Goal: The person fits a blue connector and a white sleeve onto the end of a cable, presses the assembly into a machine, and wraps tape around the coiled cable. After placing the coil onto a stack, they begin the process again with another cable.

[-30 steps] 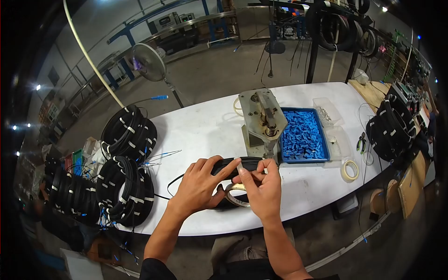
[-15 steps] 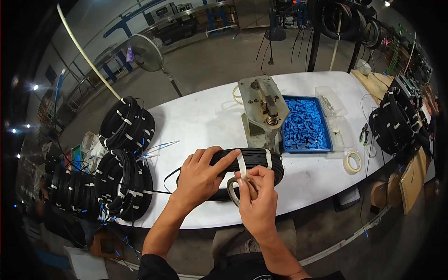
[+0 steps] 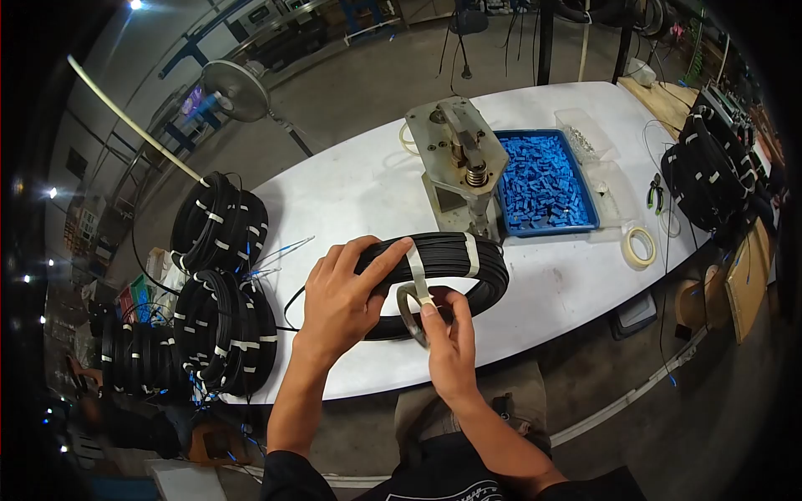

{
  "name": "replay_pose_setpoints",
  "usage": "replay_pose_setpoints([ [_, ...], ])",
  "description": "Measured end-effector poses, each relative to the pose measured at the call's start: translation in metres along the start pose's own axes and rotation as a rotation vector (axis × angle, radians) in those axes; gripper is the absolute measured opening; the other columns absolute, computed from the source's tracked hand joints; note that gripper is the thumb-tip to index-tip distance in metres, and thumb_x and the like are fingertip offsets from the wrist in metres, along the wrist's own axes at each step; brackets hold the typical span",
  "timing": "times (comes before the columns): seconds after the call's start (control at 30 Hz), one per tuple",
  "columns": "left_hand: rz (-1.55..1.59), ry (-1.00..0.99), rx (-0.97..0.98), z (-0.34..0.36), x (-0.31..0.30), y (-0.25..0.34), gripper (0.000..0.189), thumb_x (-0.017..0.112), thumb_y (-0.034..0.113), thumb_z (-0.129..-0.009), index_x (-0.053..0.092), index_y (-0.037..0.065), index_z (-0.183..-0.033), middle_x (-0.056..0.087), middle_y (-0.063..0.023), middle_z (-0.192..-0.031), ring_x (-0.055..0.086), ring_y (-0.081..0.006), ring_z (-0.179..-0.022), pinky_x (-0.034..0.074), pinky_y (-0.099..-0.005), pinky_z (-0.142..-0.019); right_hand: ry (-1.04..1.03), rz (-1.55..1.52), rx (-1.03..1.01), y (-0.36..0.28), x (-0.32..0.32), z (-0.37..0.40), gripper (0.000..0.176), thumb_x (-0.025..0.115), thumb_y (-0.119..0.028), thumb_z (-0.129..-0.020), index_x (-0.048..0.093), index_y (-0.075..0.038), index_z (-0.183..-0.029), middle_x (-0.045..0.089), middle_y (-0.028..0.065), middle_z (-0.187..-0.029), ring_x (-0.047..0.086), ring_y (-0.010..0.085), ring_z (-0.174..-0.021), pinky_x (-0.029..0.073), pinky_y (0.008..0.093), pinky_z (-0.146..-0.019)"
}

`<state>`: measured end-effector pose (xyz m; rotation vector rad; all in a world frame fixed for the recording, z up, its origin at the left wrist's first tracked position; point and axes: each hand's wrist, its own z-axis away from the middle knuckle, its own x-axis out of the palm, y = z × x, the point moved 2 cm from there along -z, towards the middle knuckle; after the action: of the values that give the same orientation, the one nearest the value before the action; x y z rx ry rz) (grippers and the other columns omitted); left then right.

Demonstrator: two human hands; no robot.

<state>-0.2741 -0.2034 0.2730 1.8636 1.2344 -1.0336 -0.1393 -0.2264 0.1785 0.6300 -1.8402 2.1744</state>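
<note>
A coil of black cable [image 3: 489,271] is tilted up on the white table, with one pale band of tape around its right part. My left hand [image 3: 338,292] grips the coil's left side, its index finger pressing the end of a tape strip [image 3: 417,265] on the top. From there the strip runs down to a tape roll [image 3: 409,311] below the coil's upper edge. My right hand [image 3: 454,338] holds that roll, thumb on the tape and fingers partly behind it.
Behind the coil stands a metal press [image 3: 458,159], beside a blue tray [image 3: 543,184] of small blue parts. Further right are another tape roll [image 3: 639,248] and pliers [image 3: 655,194]. Taped cable coils [image 3: 221,330] stand at the left, more [image 3: 710,171] at the right.
The view has shifted, so the table items appear higher. The coil's opening shows more, and my right hand with the tape roll has turned slightly, its fingers further behind the roll.
</note>
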Motion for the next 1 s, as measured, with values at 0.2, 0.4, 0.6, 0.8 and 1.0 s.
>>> replay_pose_setpoints([
  [0.2, 0.003, -0.01, 0.013, 0.007, 0.004, -0.01, 0.069, 0.068, 0.004, -0.065, 0.059, 0.027, -0.13, 0.059, -0.0073, -0.11, 0.059, -0.0264, -0.09, 0.049, -0.0383, -0.073, -0.029, 0.073, -0.147, 0.016, 0.003, -0.019, 0.016, 0.056, -0.011, -0.095, 0.056, 0.001, -0.106, 0.058, 0.0015, -0.084, 0.05, 0.006, -0.072, 0.041, 0.0223, -0.066],
  [0.4, 0.023, -0.053, 0.009, 0.012, -0.003, -0.005, 0.072, 0.07, 0.006, -0.064, 0.057, 0.026, -0.132, 0.058, -0.0086, -0.112, 0.056, -0.0272, -0.091, 0.048, -0.0395, -0.077, -0.008, -0.095, -0.408, 0.059, 0.007, -0.07, 0.028, 0.072, -0.005, -0.084, 0.058, -0.002, -0.109, 0.06, 0.0025, -0.095, 0.056, 0.0129, -0.088, 0.045, 0.0262, -0.077],
  [0.6, 0.272, -0.158, -0.077, 0.003, -0.019, -0.014, 0.063, 0.071, -0.001, -0.064, 0.063, 0.018, -0.124, 0.058, -0.0129, -0.114, 0.058, -0.0331, -0.098, 0.05, -0.0385, -0.084, -0.447, -0.046, -0.24, 0.032, 0.015, -0.116, 0.046, 0.059, -0.019, -0.094, 0.045, -0.003, -0.134, 0.047, 0.0077, -0.133, 0.048, 0.0205, -0.121, 0.04, 0.035, -0.103],
  [0.8, 0.768, -0.455, -0.211, -0.014, -0.019, -0.036, 0.05, 0.073, 0.001, -0.071, 0.062, 0.005, -0.12, 0.064, -0.0088, -0.119, 0.061, -0.0184, -0.105, 0.047, -0.0321, -0.092, -0.515, 0.773, -0.705, -0.001, 0.012, -0.131, 0.056, 0.061, -0.018, -0.088, 0.047, -0.019, -0.142, 0.027, 0.0084, -0.146, 0.042, 0.0298, -0.123, 0.042, 0.0383, -0.101],
  [1.0, 0.836, -0.339, -0.241, -0.011, -0.006, -0.041, 0.045, 0.07, -0.003, -0.072, 0.06, -0.002, -0.116, 0.065, -0.0093, -0.119, 0.059, -0.0137, -0.107, 0.043, -0.0285, -0.096, -0.296, 0.512, -0.695, 0.008, 0.013, -0.137, 0.054, 0.063, -0.011, -0.087, 0.049, -0.013, -0.139, 0.042, 0.0111, -0.13, 0.052, 0.0229, -0.108, 0.046, 0.0346, -0.092],
])
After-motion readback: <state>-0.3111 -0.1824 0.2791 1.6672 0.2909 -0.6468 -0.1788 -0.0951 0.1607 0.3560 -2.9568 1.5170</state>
